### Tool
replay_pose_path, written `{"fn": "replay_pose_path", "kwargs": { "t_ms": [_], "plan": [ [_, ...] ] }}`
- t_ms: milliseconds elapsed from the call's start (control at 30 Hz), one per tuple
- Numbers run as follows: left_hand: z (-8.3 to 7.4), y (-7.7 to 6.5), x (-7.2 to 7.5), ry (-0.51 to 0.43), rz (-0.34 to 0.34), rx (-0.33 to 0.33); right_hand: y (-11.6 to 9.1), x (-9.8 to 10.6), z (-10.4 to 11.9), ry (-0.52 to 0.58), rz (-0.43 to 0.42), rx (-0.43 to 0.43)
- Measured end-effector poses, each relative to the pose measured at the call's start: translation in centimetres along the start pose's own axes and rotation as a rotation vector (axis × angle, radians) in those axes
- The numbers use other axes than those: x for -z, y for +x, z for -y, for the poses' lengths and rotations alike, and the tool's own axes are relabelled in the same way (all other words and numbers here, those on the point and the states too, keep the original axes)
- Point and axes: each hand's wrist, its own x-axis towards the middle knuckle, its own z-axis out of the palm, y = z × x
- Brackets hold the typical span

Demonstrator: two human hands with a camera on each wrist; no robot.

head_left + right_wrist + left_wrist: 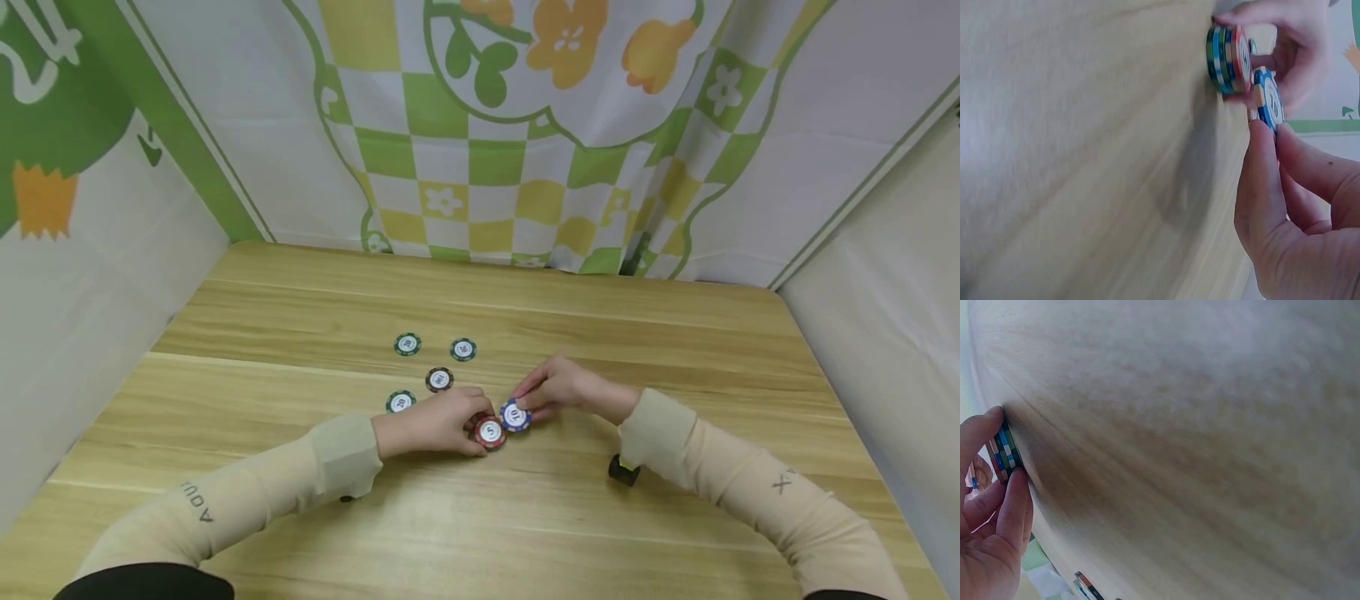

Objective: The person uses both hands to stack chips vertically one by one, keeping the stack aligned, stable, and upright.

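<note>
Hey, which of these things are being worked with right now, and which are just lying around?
In hand:
red-topped chip stack, gripped by the left hand
blue-faced chip, pinched by the right hand

Lying loose, though possibly part of it too:
three green chips
dark chip

Tabletop (720,342) free beyond right grip (566,387); four loose chips (439,380) obstruct beyond left grip (442,421); curtain (497,162) bounds back.

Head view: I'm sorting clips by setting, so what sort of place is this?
Probably a curtained-off booth or nook indoors: a checked, flowered curtain hangs behind the wood-grain table, and pale hangings enclose both sides.
</note>
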Motion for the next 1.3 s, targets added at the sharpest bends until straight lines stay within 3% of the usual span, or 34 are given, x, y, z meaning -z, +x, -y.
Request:
{"fn": "replay_pose_path", "kwargs": {
  "t_ms": [667,967,1300],
  "plan": [
    [-0.2,0.3,0.3,-0.007,0.018,0.021,0.0,-1.8,-0.4,0.137,-0.010,-0.084],
    [-0.2,0.1,0.2,-0.008,0.021,0.017,-0.3,-2.6,-0.3,0.181,-0.009,-0.088],
    [-0.2,0.0,0.1,-0.014,0.014,0.009,-0.6,-3.4,-0.6,0.168,-0.018,-0.025]
  ]
}}
